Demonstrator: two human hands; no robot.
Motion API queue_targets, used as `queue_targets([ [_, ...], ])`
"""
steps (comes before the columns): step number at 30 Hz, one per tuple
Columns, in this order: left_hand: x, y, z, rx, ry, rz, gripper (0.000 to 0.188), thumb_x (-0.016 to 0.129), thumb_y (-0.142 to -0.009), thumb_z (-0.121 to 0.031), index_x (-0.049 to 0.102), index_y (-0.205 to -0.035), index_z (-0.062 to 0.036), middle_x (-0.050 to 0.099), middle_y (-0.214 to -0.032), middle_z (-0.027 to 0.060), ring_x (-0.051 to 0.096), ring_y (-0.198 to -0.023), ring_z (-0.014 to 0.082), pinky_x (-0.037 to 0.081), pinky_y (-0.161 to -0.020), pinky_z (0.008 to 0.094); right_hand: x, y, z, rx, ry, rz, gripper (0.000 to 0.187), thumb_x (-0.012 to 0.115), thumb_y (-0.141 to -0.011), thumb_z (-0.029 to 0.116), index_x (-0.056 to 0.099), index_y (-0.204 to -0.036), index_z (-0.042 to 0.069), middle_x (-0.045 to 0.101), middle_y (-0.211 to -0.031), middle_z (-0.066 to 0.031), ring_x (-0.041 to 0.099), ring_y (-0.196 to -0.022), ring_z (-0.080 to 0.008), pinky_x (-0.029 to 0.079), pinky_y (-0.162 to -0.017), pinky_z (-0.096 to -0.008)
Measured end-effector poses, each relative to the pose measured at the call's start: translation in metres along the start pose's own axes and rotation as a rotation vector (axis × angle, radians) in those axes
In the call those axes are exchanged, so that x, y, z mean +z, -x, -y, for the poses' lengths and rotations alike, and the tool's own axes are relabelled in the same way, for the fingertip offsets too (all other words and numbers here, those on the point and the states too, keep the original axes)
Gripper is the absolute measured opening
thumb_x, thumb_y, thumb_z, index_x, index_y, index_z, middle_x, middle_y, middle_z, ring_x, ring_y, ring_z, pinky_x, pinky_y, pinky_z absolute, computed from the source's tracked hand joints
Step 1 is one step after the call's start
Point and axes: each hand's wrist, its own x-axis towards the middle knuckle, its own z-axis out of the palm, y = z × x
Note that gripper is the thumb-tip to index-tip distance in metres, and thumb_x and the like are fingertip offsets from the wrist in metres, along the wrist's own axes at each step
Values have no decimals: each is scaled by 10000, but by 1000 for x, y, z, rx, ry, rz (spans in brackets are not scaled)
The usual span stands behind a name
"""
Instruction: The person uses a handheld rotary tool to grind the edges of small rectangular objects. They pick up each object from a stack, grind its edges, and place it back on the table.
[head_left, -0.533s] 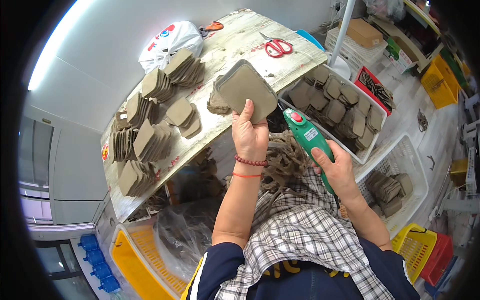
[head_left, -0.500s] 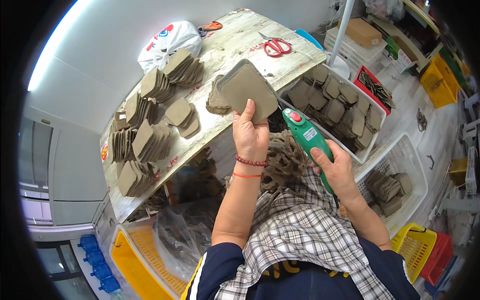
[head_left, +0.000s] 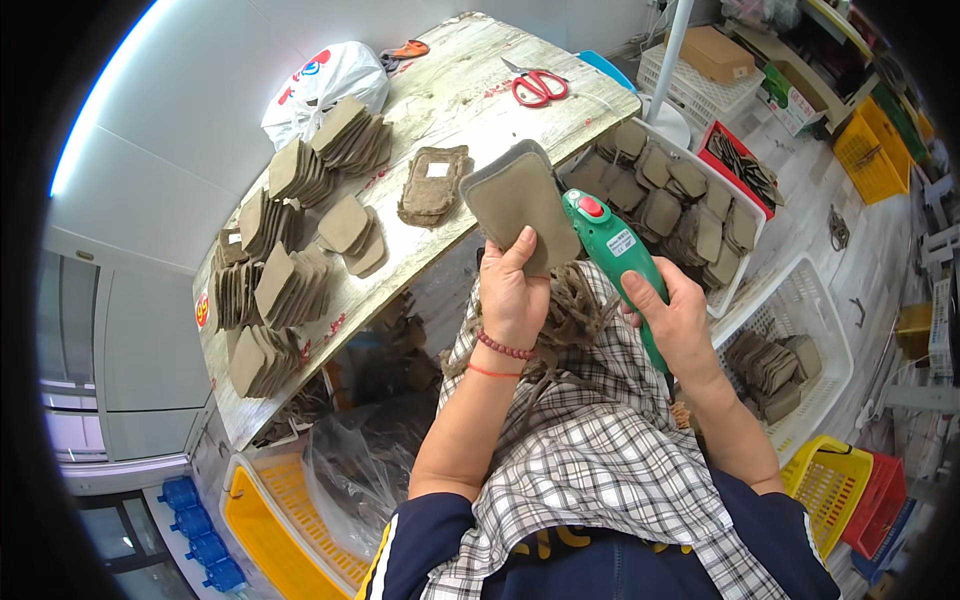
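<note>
My left hand [head_left: 513, 285] is closed on the lower edge of a brown rounded-square fabric pad [head_left: 520, 205], thumb on its face. Wrapped round a green handheld electric cutter [head_left: 612, 245] with a red button is my right hand [head_left: 668, 318]. The cutter's head is close beside the pad's right edge; whether they touch I cannot tell. Brown trimmed strips [head_left: 575, 320] lie on my checked apron [head_left: 590, 470]. On the table [head_left: 480, 80], a stack of rough-edged pads [head_left: 432, 187] with a white label sits left of the held pad. Several stacks of smooth-edged pads [head_left: 290, 285] stand farther left.
Red-handled scissors [head_left: 540, 88], an orange-handled tool [head_left: 408, 50] and a white plastic bag [head_left: 325, 90] are on the table. To the right stand a white crate of pads [head_left: 748, 262] and a second white basket [head_left: 830, 310]. A yellow crate [head_left: 260, 510] is at lower left.
The held pad has shifted right and down, closer to my body, uncovering the labelled stack on the table. The cutter stays nearly in place in my right hand. The view has shifted slightly.
</note>
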Motion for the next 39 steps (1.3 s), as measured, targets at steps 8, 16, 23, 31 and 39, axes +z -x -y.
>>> queue_targets([
  [8,-14,11,-6,-130,-101,114,369,562,-903,26,479,-1258,-28,602,-1194,96,611,-1073,222,520,-915,384,-13,-6,12,34,42,43,384,662,-899,336,613,-1037,-19,587,-713,-13,529,-602,-59,449,-553,-223],
  [16,-31,-2,-54,-267,-366,247,447,587,-850,66,496,-1283,4,621,-1177,96,624,-1032,179,513,-905,331,-49,-4,7,42,127,221,418,672,-889,351,607,-1070,-20,585,-734,-10,531,-651,-64,451,-593,-230],
  [23,-30,-8,-74,-338,-582,255,505,583,-831,89,469,-1317,11,603,-1194,105,603,-1066,186,496,-922,338,-60,5,0,-4,291,231,415,697,-860,364,625,-1052,3,616,-763,-26,546,-676,-82,457,-627,-251],
  [31,-29,-1,-67,-455,-653,240,510,572,-836,111,473,-1324,0,610,-1190,77,605,-1047,159,490,-916,301,-46,5,-5,13,345,195,407,701,-857,357,627,-1058,11,645,-794,-43,577,-707,-100,472,-653,-268],
  [39,-35,-1,-67,-557,-697,289,479,574,-835,109,497,-1291,-15,621,-1146,53,602,-1018,138,485,-911,289,-35,-3,-9,86,182,244,417,675,-875,398,626,-993,0,597,-701,-25,550,-621,-73,453,-575,-238],
])
